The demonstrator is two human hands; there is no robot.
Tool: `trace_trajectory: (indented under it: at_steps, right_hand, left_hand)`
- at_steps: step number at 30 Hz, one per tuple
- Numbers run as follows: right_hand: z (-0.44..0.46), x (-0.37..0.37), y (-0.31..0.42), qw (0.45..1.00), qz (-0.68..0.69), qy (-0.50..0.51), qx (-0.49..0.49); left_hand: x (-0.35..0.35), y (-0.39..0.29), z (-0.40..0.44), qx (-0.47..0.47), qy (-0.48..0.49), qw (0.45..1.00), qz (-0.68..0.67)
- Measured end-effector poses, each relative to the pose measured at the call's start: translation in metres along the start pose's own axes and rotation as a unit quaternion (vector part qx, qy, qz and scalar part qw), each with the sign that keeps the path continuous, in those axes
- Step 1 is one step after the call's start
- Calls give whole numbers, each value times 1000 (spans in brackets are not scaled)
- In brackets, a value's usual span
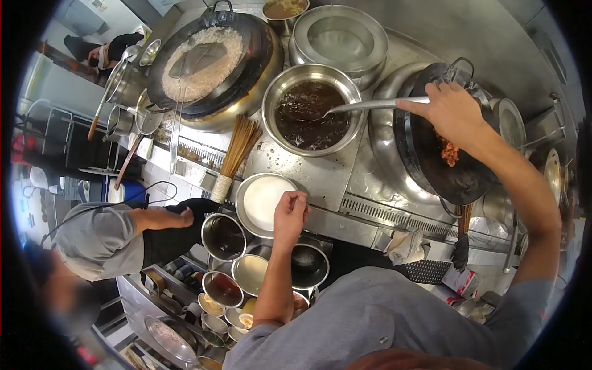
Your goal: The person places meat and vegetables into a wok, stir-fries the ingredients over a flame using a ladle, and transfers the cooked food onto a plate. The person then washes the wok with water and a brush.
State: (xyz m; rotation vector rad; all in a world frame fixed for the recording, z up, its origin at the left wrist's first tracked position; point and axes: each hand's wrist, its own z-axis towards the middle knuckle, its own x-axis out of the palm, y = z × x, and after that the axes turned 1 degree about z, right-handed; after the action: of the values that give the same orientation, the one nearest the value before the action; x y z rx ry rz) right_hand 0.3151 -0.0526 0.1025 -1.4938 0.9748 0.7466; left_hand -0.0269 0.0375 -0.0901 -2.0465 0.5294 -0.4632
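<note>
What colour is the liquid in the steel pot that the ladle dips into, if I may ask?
The liquid is dark brown; it shows best in the head view.

Two woks point(472, 169) (both dark), two brushes point(242, 143)

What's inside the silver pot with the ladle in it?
Dark, shiny liquid is inside the silver pot, with the ladle dipping in. The liquid hides the pot's bottom.

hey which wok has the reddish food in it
The right-hand wok, nearest your right hand, holds the reddish food; the other wok, on the left, holds pale food.
</note>
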Motion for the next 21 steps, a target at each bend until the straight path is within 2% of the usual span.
trace_trajectory:
  at_steps: [10,21]
  right_hand:
    - [-28,-4,-3,999,1,-28,25]
    - [-51,-15,-1,995,53,17,79]
  left_hand:
    - [9,-1,-8,19,29,999,20]
    - [17,-2,-16,15,29,999,43]
